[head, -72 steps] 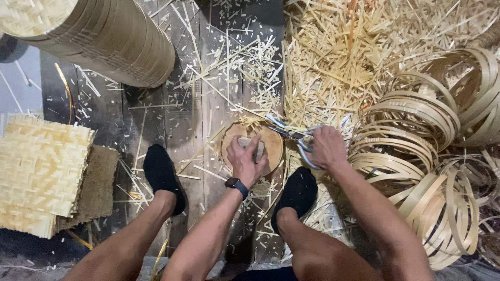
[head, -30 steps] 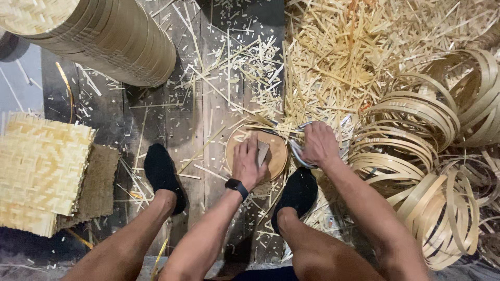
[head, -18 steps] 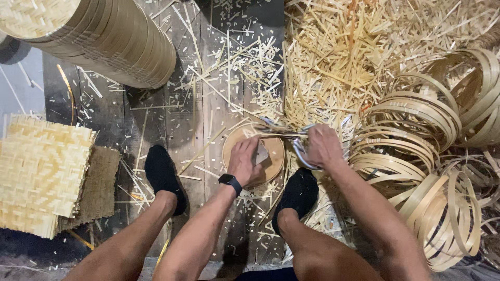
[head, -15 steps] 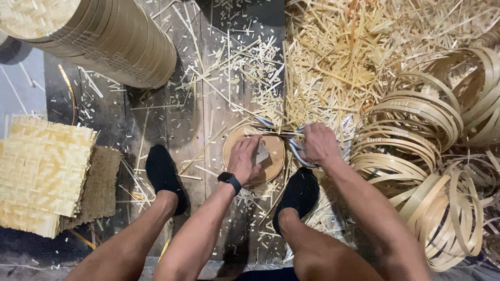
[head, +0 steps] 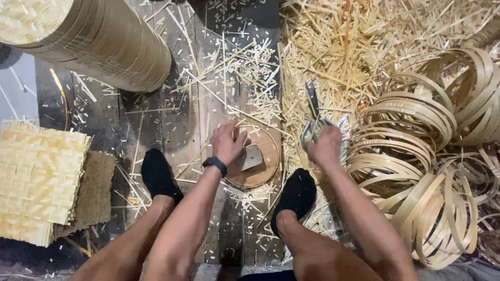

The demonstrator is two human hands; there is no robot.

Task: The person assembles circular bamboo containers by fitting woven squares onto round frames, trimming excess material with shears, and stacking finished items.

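While the round woven disc (head: 259,165) lies flat on the floorboards between the feet, the left hand (head: 227,143) presses down on it, fingers curled at its edge, pinning it. Just beside it, the right hand (head: 325,147) clenches scissors (head: 312,117), blades pointing away. Loose bamboo scraps (head: 359,47) and coiled strips (head: 416,151) crowd the right side.

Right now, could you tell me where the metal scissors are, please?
In the head view, the metal scissors are in the right hand, blades pointing away over the bamboo scraps, just right of the round woven disc.
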